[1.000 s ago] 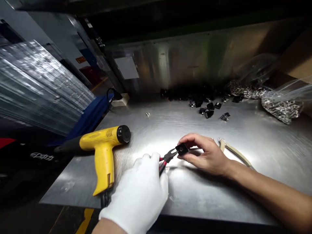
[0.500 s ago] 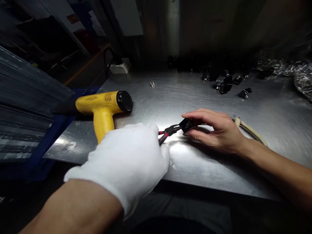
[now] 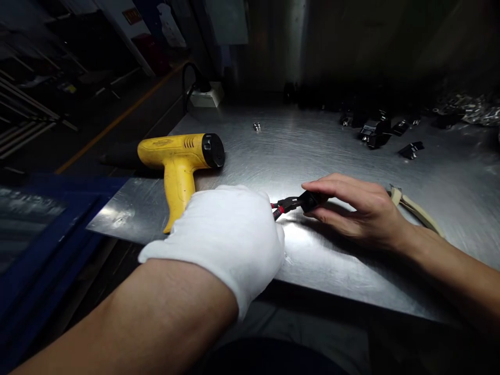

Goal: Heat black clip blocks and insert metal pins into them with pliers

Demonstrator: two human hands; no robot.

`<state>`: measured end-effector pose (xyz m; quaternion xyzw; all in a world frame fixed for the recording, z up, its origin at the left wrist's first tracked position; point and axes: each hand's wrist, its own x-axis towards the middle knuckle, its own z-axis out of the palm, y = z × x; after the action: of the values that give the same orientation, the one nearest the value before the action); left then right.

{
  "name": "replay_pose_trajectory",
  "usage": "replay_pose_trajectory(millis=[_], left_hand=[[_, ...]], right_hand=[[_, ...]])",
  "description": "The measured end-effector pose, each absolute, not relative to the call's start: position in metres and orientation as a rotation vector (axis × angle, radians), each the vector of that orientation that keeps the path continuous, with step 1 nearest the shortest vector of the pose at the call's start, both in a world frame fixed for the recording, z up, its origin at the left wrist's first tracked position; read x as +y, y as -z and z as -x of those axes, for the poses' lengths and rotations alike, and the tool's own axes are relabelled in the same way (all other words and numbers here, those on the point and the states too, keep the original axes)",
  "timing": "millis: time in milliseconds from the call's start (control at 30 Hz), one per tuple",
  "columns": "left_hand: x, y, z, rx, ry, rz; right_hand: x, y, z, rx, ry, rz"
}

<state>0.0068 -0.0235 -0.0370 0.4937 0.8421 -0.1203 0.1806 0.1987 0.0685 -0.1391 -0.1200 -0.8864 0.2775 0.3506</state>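
Note:
My left hand (image 3: 232,239), in a white glove, is closed around the handles of red-and-black pliers (image 3: 289,204). Most of the handles are hidden by the glove. The plier jaws reach into the near end of a small black block-shaped part (image 3: 309,201). My right hand (image 3: 361,208), bare, pinches that black part between thumb and fingers just above the metal table. What the jaws grip inside the part cannot be made out. Behind my right wrist lies a tool with cream-coloured handles (image 3: 420,212), partly covered by the hand.
A yellow heat gun (image 3: 179,161) lies left on the metal table (image 3: 250,161). Small metal pieces (image 3: 257,126) sit towards the back. Several black parts (image 3: 375,134) and a heap of shiny metal pieces (image 3: 469,108) are at the back right. A white power socket (image 3: 208,95) stands at the far left corner.
The view has shifted, so the table and heat gun appear further right. The plier jaws now sit closer into the black part, and the glove has turned slightly. Both holds are kept.

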Motion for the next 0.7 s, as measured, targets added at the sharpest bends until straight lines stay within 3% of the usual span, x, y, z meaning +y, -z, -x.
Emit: replay_pose_trajectory(millis=[133, 700], left_hand=[[-0.021, 0.033, -0.009, 2.364, 0.594, -1.44], [-0.015, 0.045, -0.001, 2.092, 0.588, -1.683]], right_hand=[[0.069, 0.138, -0.199, -2.308, -0.695, 0.326], [0.07, 0.138, -0.201, -2.327, -0.634, 0.26]])
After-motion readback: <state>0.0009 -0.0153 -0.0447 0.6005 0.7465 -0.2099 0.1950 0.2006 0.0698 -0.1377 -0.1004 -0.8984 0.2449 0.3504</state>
